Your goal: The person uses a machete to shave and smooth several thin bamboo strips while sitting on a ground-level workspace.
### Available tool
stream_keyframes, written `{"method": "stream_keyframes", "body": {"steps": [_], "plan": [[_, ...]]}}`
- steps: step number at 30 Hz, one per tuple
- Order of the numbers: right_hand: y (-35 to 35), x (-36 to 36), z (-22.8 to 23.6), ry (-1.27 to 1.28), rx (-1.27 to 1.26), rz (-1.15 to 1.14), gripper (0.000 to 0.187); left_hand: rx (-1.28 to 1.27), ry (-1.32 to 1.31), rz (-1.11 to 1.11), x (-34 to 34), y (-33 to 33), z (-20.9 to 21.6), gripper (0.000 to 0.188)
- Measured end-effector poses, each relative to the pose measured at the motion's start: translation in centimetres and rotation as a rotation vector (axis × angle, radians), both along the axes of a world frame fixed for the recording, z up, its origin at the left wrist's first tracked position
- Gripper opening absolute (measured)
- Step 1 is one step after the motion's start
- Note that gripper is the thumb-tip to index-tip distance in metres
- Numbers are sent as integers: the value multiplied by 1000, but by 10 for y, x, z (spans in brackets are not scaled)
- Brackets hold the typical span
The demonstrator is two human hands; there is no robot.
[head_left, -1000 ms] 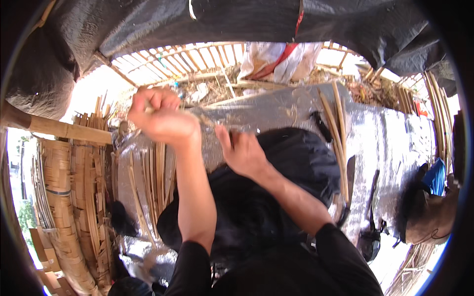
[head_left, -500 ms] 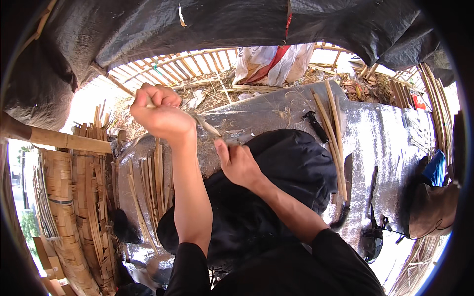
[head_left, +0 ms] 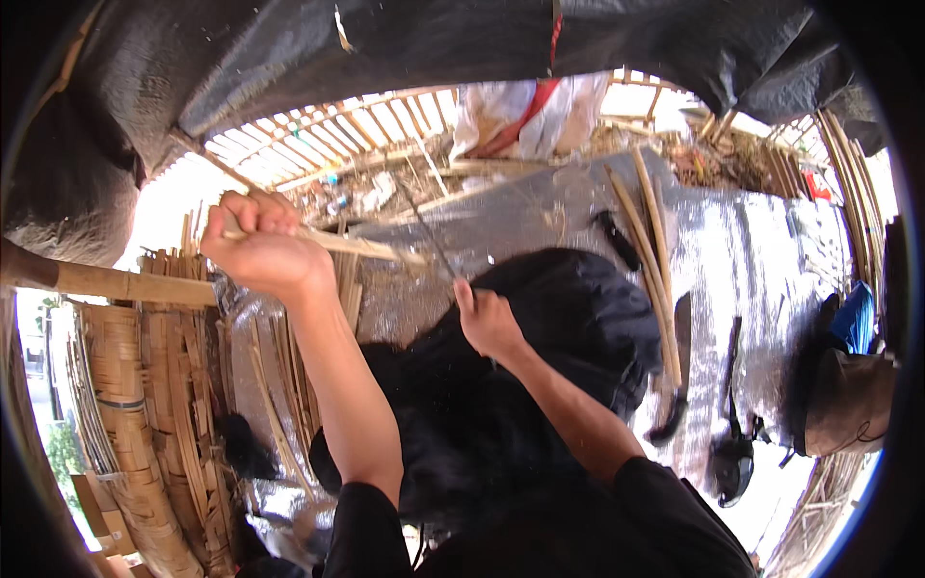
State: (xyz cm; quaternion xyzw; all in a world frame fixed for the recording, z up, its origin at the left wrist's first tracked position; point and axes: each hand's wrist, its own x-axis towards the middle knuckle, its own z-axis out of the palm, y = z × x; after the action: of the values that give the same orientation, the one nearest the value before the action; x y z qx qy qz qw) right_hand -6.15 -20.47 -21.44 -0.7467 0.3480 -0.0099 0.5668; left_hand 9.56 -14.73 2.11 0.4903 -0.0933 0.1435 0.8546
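My left hand [head_left: 265, 249] is closed around a pale bamboo strip [head_left: 366, 248], which points to the right from the fist. A knife with a thin dark blade [head_left: 431, 231] rises up and to the left out of my right hand [head_left: 489, 323]; those fingers are wrapped round its handle, which is mostly hidden. The blade appears to stand just beyond the strip's free end, apart from it. Beneath both hands, dark cloth [head_left: 578, 299] covers my lap.
To the right, bamboo sticks [head_left: 657, 279] lie on a silvery sheet [head_left: 723, 250], beside a black object [head_left: 617, 241] and a long-bladed knife [head_left: 682, 347]. More bamboo strips [head_left: 289, 376] lie left, near woven bamboo rolls [head_left: 120, 385]. A black tarp [head_left: 405, 48] hangs overhead.
My left hand has moved left and slightly down with the strip. The right hand has shifted right and down, and the knife blade now shows clearly, apart from the strip.
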Motion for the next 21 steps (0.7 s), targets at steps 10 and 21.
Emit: {"method": "stream_keyframes", "body": {"steps": [10,21], "plan": [[31,30,107,-424,23,54,64,-81,-72,-73,-20,30,-20,41],[36,6,12,-255,-215,81,61,-178,-177,-146,-27,35,-32,42]]}}
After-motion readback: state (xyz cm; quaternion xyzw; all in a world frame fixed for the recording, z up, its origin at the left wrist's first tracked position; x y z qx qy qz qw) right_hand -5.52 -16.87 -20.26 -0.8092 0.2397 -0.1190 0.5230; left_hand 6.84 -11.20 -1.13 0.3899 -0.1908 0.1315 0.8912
